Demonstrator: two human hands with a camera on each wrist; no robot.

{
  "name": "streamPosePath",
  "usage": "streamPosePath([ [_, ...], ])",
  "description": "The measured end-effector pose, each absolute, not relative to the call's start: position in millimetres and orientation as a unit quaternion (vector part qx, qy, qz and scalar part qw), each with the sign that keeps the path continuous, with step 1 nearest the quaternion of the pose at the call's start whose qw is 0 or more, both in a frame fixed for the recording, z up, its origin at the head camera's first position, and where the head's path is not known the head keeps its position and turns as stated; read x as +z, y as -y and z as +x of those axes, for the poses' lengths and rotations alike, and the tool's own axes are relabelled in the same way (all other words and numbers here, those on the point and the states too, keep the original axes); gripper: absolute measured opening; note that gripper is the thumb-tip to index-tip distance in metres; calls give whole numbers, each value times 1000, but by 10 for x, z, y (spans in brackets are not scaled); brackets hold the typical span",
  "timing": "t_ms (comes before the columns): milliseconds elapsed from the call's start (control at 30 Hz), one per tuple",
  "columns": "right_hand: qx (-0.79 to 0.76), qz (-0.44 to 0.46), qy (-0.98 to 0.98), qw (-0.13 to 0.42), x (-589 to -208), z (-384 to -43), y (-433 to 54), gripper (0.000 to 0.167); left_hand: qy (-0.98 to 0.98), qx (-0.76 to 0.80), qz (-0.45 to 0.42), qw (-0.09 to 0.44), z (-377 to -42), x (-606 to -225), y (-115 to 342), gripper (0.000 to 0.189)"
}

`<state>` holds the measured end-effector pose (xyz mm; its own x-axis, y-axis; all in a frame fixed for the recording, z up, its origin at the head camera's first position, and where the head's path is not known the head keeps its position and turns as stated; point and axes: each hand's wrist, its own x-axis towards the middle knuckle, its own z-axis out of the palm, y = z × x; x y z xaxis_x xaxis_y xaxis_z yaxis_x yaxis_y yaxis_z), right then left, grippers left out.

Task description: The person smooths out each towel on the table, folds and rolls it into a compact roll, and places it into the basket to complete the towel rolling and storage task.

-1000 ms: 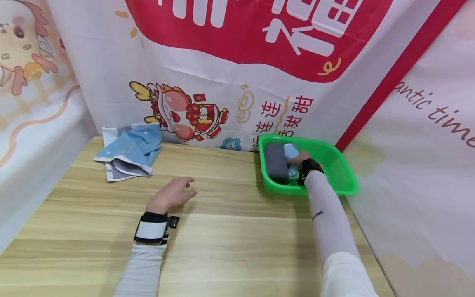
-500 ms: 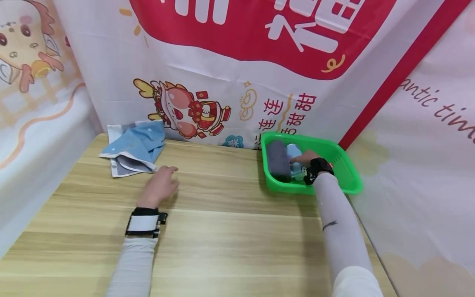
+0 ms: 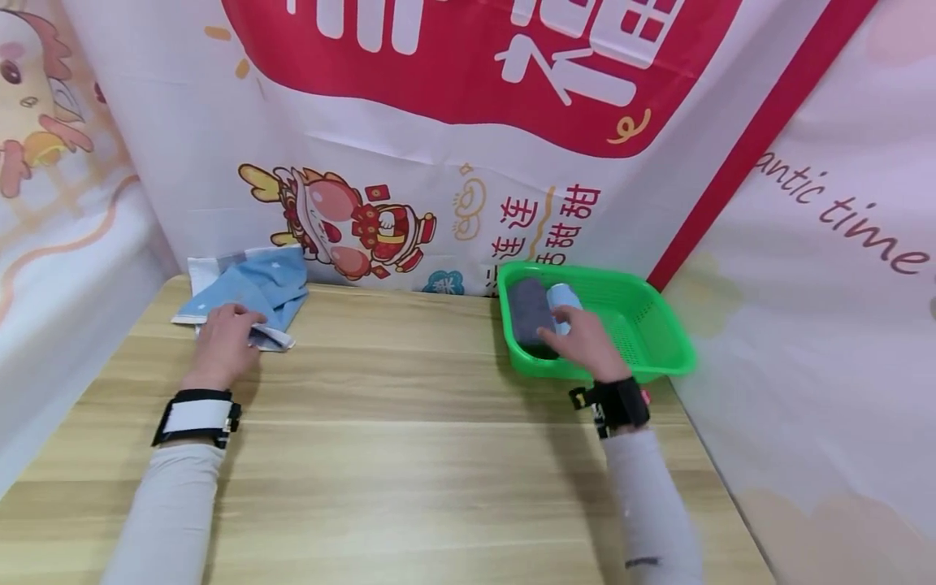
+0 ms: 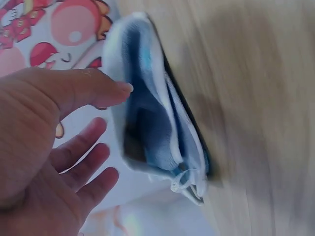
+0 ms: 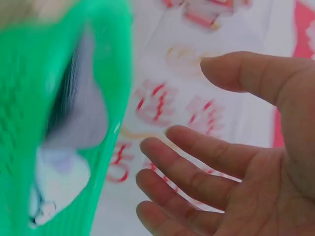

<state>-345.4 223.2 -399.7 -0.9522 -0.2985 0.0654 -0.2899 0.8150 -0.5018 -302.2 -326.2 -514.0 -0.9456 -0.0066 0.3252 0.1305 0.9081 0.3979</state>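
A blue towel (image 3: 257,284) with white edging and a greyish underside lies crumpled at the table's back left corner. My left hand (image 3: 225,345) is over its front edge; in the left wrist view thumb and fingers are spread apart beside the towel's open fold, pinching nothing. On the right, my right hand (image 3: 582,341) hovers over the near side of a green plastic basket (image 3: 661,337), its fingers loose and holding nothing. Inside the basket a rolled dark grey towel (image 3: 531,313) lies next to a rolled light blue one (image 3: 563,297), which the right hand partly hides.
The wooden table (image 3: 409,455) spreads between and in front of the hands. A printed cloth backdrop (image 3: 409,122) hangs right behind the towel and basket. Another printed cloth wall (image 3: 804,366) stands close along the basket's right side.
My left hand has moved left and forward to the blue towel. My right hand has drawn back from among the basket's rolls and lifted, fingers spread. The rolled towels remain in the basket.
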Motion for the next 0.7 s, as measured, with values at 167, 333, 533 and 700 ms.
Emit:
streamPosePath([
  [167,-273,-207,-939,-37,-4229,-2972,-2017,48,970,-200,-33,137,-3172,-5183,3412,37],
  [333,-280,-219,-934,-30,-4516,-2654,-1851,42,974,-195,-21,111,-3219,-5234,3549,21],
  [533,-286,-213,-934,-17,-4780,-2492,-1789,38,967,-219,3,129,-3257,-5162,3530,17],
  [700,-285,-220,-933,-7,-4861,-2457,-1801,36,936,-280,-36,209,-3302,-4856,3327,25],
])
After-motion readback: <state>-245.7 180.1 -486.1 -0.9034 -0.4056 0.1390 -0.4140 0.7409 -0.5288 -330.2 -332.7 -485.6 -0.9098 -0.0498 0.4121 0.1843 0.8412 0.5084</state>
